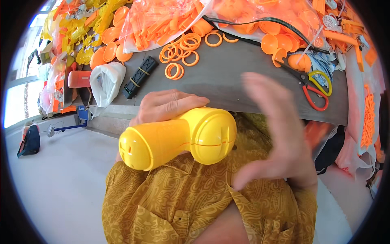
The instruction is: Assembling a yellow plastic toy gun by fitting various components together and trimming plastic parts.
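A yellow plastic part (162,142), shaped like a bent tube with two rounded ends, is held above my lap by my left hand (164,105). The left fingers wrap over its far side, and the thumb is hidden. A seam with a small gap runs along the rounded right end. To the right of the part, my right hand (276,134) is raised and blurred by motion. Its thumb and fingers are spread apart, with nothing between them, and it does not touch the yellow part.
Several orange rings (191,42) lie on the grey table (203,79). Scissors (310,83) with red and yellow handles rest at the right. Black banded strips (140,77) and a white bag (106,83) are at the left. Bags of orange parts (162,20) fill the far side.
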{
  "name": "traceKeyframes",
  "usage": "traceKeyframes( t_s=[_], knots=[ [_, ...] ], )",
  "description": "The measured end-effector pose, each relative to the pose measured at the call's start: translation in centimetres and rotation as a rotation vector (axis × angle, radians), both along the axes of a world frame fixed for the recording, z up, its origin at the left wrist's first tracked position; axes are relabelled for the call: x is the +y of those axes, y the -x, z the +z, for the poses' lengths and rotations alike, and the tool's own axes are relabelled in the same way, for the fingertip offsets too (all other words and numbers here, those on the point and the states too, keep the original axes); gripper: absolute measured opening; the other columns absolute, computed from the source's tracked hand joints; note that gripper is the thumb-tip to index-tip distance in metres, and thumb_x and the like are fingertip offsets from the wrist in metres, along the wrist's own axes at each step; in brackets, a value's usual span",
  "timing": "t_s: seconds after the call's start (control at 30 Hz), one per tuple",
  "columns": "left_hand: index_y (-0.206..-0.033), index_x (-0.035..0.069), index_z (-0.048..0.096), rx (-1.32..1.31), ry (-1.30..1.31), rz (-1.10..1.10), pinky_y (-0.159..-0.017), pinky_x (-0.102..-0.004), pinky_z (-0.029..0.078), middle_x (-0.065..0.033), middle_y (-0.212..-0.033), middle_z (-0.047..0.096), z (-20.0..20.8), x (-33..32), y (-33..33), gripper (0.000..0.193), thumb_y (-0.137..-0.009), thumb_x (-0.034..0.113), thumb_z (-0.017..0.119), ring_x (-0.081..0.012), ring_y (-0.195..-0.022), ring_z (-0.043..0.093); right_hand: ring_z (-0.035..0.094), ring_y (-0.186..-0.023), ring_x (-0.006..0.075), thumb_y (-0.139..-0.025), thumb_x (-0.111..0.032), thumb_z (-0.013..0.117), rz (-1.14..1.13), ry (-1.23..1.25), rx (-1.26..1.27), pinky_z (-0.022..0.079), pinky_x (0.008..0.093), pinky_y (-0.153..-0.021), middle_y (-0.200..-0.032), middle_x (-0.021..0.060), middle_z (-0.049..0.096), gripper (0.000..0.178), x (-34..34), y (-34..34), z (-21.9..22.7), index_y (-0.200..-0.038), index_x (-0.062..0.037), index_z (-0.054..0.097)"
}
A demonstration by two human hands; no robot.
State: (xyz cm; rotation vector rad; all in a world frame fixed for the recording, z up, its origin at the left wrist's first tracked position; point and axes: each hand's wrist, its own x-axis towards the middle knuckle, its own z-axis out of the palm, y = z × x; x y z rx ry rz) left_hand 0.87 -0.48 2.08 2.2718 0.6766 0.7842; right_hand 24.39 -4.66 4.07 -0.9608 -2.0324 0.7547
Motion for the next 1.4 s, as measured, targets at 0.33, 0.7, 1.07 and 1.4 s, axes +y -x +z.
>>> traceKeyframes(
  t_s=[0.33,0.7,1.07,1.4],
  knots=[
    [-0.100,-0.003,0.057,-0.014,-0.220,-0.058,-0.056,-0.0312,0.048,-0.0155,-0.082,0.060,-1.0,0.8,-0.1,0.041,-0.066,0.019,0.063,-0.0254,-0.066,0.059,0.054,-0.060,0.0230,-0.052,-0.029,0.076,-0.008,-0.243,0.206,0.044,0.0299,-0.045,-0.077,0.0099,0.047,0.063,1.3,4.4,-4.5,-0.099,0.0009,0.045],
    [-0.100,-0.004,0.057,-0.057,-0.449,-0.065,-0.057,-0.0330,0.048,-0.0150,-0.083,0.060,-0.8,2.5,-0.6,0.046,-0.067,0.028,0.061,-0.0263,-0.067,0.059,0.054,-0.063,0.0287,-0.060,-0.039,0.075,0.012,-0.344,0.139,0.047,0.0328,-0.054,-0.079,0.0182,0.052,0.070,2.1,3.4,-2.2,-0.101,0.0084,0.046],
    [-0.102,-0.003,0.056,0.020,-0.438,0.177,-0.054,-0.0296,0.048,-0.0148,-0.084,0.061,-2.7,3.0,-3.4,0.045,-0.062,0.015,0.065,-0.0253,-0.064,0.060,0.053,-0.069,0.0267,-0.087,-0.030,0.040,-0.288,-0.465,0.337,0.043,0.0319,-0.061,-0.078,0.0178,0.054,0.041,5.4,3.8,-4.9,-0.087,0.0082,0.054],
    [-0.102,-0.004,0.055,0.026,-0.393,0.317,-0.054,-0.0286,0.048,-0.0148,-0.078,0.060,-3.5,2.5,-3.9,0.046,-0.062,0.014,0.068,-0.0239,-0.063,0.060,0.051,-0.070,0.0216,-0.082,-0.014,0.040,-0.153,-0.429,0.359,0.041,0.0306,-0.066,-0.081,0.0153,0.055,0.026,6.5,3.4,-4.1,-0.085,0.0063,0.055]
  ],
)
